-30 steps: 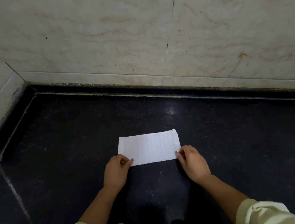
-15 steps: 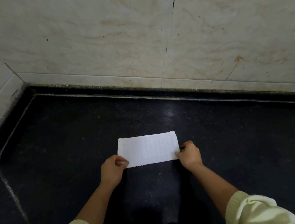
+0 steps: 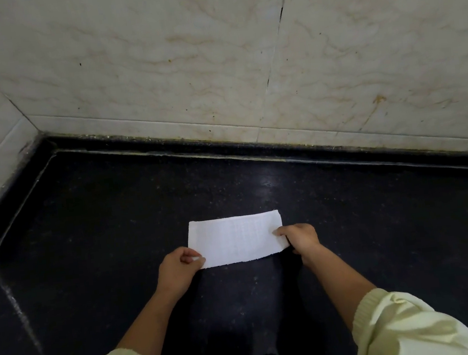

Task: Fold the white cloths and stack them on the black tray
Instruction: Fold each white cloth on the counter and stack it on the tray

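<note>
Pale marbled wall tiles [image 3: 154, 55] meet a black speckled bench [image 3: 102, 236] at a corner. The white cloth [image 3: 235, 240] lies flat on the bench as a rectangle. The left hand [image 3: 179, 266] pinches its near left corner; the right hand [image 3: 299, 238] grips its right edge, hiding part of that edge. The cloth's layers cannot be made out. Pale sleeves [image 3: 402, 330] are cut off below.

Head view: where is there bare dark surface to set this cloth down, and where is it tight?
Bare black surface lies between the white cloth and the tiled wall, and on either side, left to the pale seam, right to the frame's edge. Crowded near the body, where the left hand and right hand pinch the cloth's ends.
</note>
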### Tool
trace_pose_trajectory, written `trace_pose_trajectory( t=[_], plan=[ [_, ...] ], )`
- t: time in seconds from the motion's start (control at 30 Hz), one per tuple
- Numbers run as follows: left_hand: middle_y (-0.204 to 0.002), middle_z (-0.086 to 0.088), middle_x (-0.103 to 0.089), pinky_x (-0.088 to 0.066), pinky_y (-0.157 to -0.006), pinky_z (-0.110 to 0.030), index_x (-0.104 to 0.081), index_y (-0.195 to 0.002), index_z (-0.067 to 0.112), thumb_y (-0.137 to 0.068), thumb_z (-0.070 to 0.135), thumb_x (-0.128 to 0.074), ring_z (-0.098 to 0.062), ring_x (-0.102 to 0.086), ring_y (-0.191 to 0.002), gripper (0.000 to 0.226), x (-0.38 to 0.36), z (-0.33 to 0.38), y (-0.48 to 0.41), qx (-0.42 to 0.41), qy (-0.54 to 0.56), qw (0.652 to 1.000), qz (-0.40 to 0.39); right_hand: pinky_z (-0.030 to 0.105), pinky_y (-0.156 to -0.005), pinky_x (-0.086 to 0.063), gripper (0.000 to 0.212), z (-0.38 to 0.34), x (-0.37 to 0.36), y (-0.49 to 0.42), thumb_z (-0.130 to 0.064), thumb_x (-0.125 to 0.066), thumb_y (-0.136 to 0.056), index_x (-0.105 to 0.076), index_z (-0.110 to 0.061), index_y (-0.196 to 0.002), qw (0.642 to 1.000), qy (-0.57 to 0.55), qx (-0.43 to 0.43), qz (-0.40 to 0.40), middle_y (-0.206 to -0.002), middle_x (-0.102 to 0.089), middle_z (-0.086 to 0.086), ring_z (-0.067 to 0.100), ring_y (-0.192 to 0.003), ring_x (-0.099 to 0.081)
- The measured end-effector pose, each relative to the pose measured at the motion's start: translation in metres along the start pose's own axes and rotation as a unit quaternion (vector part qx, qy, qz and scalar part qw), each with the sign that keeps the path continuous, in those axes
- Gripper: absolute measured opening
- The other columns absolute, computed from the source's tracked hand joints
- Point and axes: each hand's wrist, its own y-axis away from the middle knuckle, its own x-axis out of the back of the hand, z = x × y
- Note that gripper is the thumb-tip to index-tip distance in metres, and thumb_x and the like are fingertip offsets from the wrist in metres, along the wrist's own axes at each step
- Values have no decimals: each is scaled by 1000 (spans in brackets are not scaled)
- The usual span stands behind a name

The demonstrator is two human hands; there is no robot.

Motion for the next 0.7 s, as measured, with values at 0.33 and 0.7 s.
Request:
trace_pose_trajectory(
  t=[0.33, 0.7],
  plan=[
    [-84, -8, -67, -52, -65, -25, -50, -116, 15, -84, 8, -71, -18, -65, -75, 39, 5, 0, 2, 9, 97, 995, -12, 32, -65, -47, 9, -19, -12, 13, -7, -70, -74, -64, -8, -80, 997, -28, 77, 16, -83, -65, 7, 22, -78, -59],
    [-86, -8, -68, -51, -63, -18, -48, -119, 13, -93, 11, -59, -15, -67, -76, 29, 13, -2, -1, -8, 99, 994, -43, 23, -54, -45, 22, -35, -84, 36, -6, -74, -76, -55, -15, -72, 984, 70, 141, -83, -82, -60, 2, 15, -71, -59]
  ],
)
